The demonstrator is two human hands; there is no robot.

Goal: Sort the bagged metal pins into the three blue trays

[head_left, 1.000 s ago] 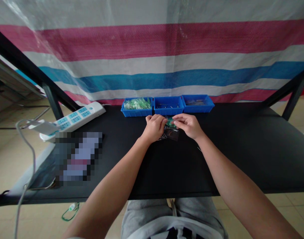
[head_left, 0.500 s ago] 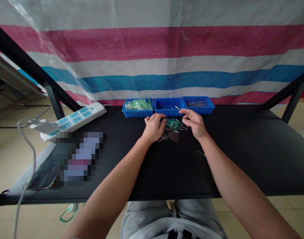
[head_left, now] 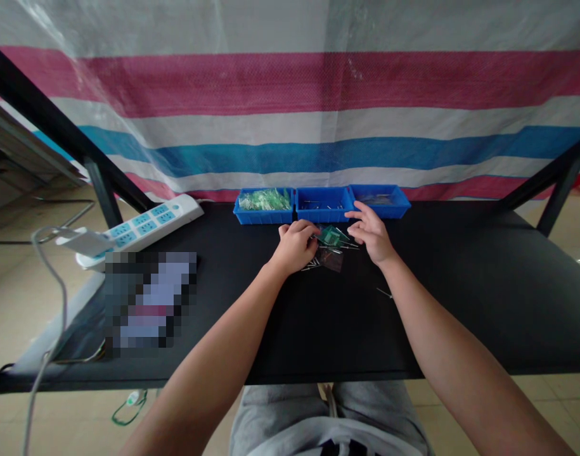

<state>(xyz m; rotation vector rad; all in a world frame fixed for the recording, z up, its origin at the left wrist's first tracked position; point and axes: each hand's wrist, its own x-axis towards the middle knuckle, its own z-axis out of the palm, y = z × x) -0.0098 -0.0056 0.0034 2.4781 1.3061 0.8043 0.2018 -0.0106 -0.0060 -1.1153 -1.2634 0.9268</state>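
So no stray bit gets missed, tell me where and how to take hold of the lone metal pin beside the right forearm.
I'd pinch the lone metal pin near its left end, coming from above and left: it is thin, seems to lie flat on the black tabletop, and its other end runs up to the right forearm in this view.

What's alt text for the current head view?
A person's left hand rests against a small heap of metal pins and a green packet on a black table, while the right hand is open just right of the heap. Three blue bins stand in a row behind; a white power strip lies to the left.
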